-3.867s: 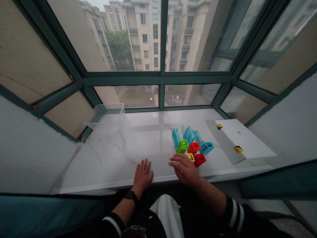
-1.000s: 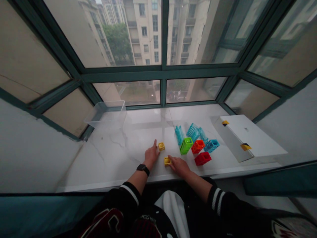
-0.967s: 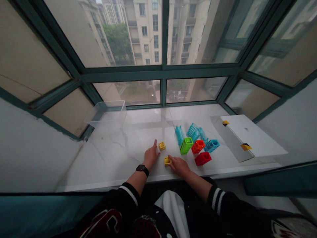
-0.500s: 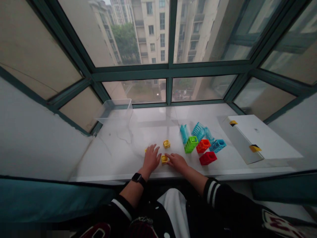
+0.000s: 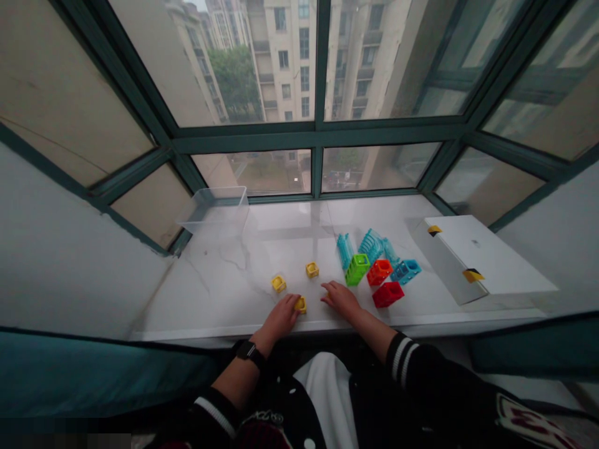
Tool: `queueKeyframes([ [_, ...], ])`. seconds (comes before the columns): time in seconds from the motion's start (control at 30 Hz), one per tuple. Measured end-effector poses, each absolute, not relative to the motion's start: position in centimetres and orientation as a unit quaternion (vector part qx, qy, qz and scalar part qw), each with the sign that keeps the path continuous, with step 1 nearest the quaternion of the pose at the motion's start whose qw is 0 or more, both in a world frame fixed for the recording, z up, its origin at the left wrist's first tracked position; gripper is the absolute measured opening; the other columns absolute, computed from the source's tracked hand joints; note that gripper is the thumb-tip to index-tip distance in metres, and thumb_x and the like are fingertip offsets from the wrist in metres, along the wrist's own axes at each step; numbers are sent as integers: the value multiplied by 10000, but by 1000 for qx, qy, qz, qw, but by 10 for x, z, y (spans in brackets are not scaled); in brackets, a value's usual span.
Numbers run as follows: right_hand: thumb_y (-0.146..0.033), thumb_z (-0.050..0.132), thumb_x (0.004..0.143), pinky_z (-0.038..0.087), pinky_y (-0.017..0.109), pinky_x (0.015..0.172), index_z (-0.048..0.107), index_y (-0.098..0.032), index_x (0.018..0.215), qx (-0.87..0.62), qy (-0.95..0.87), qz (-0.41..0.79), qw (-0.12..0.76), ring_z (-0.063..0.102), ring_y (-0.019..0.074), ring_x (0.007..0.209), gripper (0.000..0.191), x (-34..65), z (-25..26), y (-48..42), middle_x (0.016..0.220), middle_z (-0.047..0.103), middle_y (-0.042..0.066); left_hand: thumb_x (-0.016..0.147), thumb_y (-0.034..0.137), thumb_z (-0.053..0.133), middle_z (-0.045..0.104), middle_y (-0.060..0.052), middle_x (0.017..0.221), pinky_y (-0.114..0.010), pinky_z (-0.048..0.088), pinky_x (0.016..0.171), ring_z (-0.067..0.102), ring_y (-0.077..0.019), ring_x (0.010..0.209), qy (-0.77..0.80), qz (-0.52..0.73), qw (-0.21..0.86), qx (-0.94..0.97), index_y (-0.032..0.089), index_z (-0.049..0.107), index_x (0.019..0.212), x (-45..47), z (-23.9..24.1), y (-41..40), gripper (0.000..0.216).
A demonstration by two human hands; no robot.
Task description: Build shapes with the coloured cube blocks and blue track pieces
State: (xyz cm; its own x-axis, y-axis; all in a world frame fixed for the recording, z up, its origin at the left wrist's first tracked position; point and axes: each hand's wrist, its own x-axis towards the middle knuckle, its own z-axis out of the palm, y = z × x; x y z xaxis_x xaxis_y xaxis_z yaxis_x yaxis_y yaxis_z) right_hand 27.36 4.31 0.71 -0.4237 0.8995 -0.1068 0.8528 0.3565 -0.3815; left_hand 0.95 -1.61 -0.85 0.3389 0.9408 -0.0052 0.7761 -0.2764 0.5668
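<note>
My left hand [image 5: 281, 317] is closed at the near side of the counter, its fingertips against a small hollow yellow block [image 5: 302, 305]. Thumb and fingers of my right hand [image 5: 342, 300] are apart, low over the counter to the right of that block. A trace of yellow shows under its fingers, too small to make out. Just beyond my left hand sits a second yellow block [image 5: 279, 284]. Another yellow block [image 5: 312, 269] lies farther back, between the two hands.
To the right stand a green block tower [image 5: 357, 269], an orange-red block [image 5: 379, 272], a red block [image 5: 388, 295] and a blue block [image 5: 406, 270]. Clear blue curved pieces [image 5: 372, 246] lie behind them. A clear bin [image 5: 215, 209] is back left, a white box [image 5: 491, 255] far right.
My left hand has come nearer and taken hold of the near yellow block, uncovering the left one. My right hand has drawn off that block to the right.
</note>
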Motion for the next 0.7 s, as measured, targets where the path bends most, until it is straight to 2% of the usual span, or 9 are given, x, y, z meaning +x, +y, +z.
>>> queueKeyframes([
  [0.13,-403,697,966,463,422,1089,598,-218,1429,-556,-814,150,74,592,296,1255,509,268,20,39,1402,624,159,989,200,527,559,-122,1501,-425,416,1228,537,-222,1399,549,173,255,777,208,484,1492,10,-5,-23,505],
  [0.23,-378,643,987,448,454,1108,620,-204,1413,-554,-809,138,137,567,309,1274,461,277,40,28,1421,608,161,993,254,540,515,-134,1558,-456,390,1252,497,-243,1448,556,193,257,766,192,447,1531,10,-4,-27,549],
  [0.37,-338,552,1018,430,472,1121,707,-218,1270,-535,-794,96,273,568,301,1230,319,326,78,11,1273,663,131,1013,336,529,529,-137,1552,-481,387,1257,493,-253,1458,570,250,244,744,196,451,1530,1,0,-33,541],
  [0.47,-362,542,1011,442,503,1087,725,-226,1170,-597,-730,13,333,577,313,1175,278,380,96,4,1184,657,127,1026,364,501,595,-124,1481,-473,436,1222,568,-244,1382,581,297,225,724,219,508,1480,-6,6,-38,476],
  [0.57,-415,563,977,465,497,1056,684,-194,1173,-651,-684,-23,330,583,318,1144,320,422,92,4,1142,637,141,1033,388,485,643,-108,1414,-458,502,1157,636,-231,1278,584,327,226,708,240,554,1425,-7,14,-42,425],
  [0.7,-550,610,910,531,440,928,629,-195,1100,-697,-663,23,272,626,300,1055,404,438,69,6,1113,628,136,1029,398,472,691,-99,1336,-446,531,1120,659,-229,1230,587,340,236,696,235,608,1358,-2,23,-45,391],
])
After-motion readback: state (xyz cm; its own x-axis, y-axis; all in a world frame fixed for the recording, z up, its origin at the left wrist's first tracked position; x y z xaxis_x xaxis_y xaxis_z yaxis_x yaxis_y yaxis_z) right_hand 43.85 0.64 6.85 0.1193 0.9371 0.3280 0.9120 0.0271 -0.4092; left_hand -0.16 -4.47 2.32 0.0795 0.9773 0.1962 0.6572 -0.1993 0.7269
